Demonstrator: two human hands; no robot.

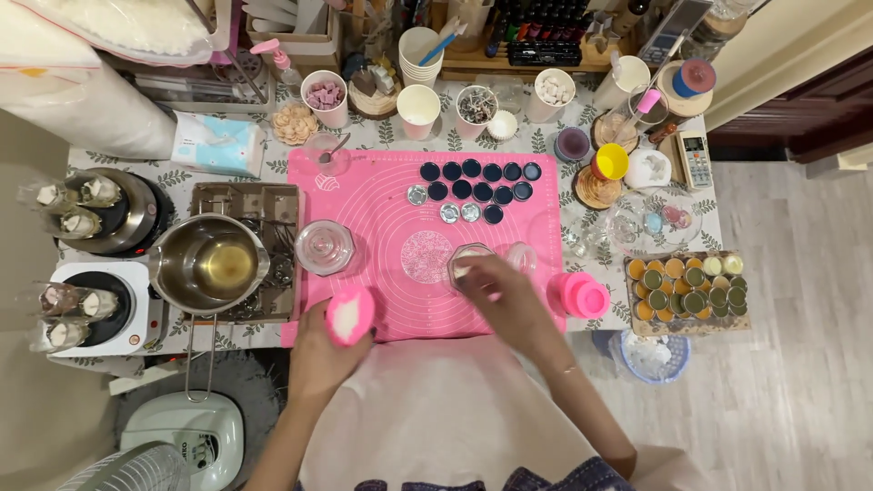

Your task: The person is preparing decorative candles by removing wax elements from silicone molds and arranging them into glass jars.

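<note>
The pink cup (350, 315) is small, round and soft-looking, with pale white matter inside, and it sits at the near edge of the pink mat (391, 195) on the desk (591, 136). The left hand (318, 350) holds it from below, its fingers curled around the cup's wall. A clear glass jar (468, 264), faceted and low, stands toward the middle of the mat; the right hand (500, 295) lies over it, fingers bent down onto its rim, though whether they pinch something I cannot tell. Beside the cup stands a domed glass lid (325, 246), and left of that a steel pot (209, 264) with yellowish liquid. Rows of dark round tin lids (477, 180) lie farther back on the mat, well apart from both hands. A pink lidded container (579, 295) stands just right of the right hand, and a tray of filled tins (687, 291) lies beyond it.
</note>
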